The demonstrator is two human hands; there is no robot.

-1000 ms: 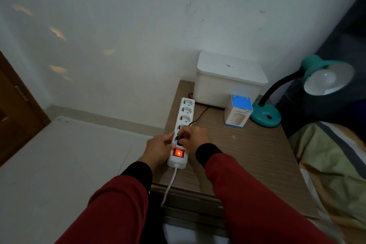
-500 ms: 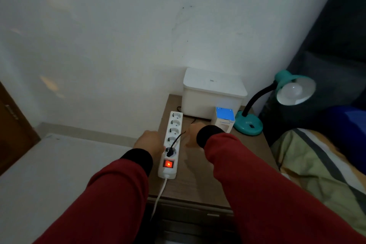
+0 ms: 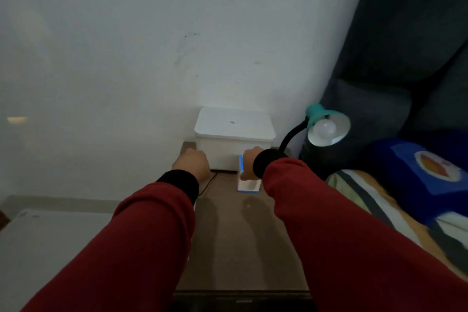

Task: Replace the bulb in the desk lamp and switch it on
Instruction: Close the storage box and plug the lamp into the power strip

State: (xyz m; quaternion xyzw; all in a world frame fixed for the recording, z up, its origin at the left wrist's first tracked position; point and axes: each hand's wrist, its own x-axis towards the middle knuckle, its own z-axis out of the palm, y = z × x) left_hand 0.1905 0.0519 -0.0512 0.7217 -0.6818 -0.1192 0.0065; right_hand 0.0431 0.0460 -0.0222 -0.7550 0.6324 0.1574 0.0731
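The teal desk lamp (image 3: 315, 113) stands at the table's back right, its black neck bent and its shade facing me. A white bulb (image 3: 326, 127) sits in the shade, unlit. The lamp's base is hidden behind my right sleeve. A small blue-and-white bulb box (image 3: 249, 185) stands in front of the white container. My right hand (image 3: 250, 162) is over the top of that box, fingers hidden from me. My left hand (image 3: 191, 164) hovers at the table's back left with its fingers curled and nothing seen in it. My left arm hides the power strip.
A white lidded container (image 3: 234, 132) stands against the wall at the back of the wooden bedside table (image 3: 233, 235). A black cord (image 3: 210, 182) runs across the table. A bed with a striped blanket (image 3: 374, 200) and a blue pillow (image 3: 430, 177) borders the right side.
Both hands left the power strip and moved forward toward the back of the table. The right hand now sits over the bulb box. My view rose and shifted right.
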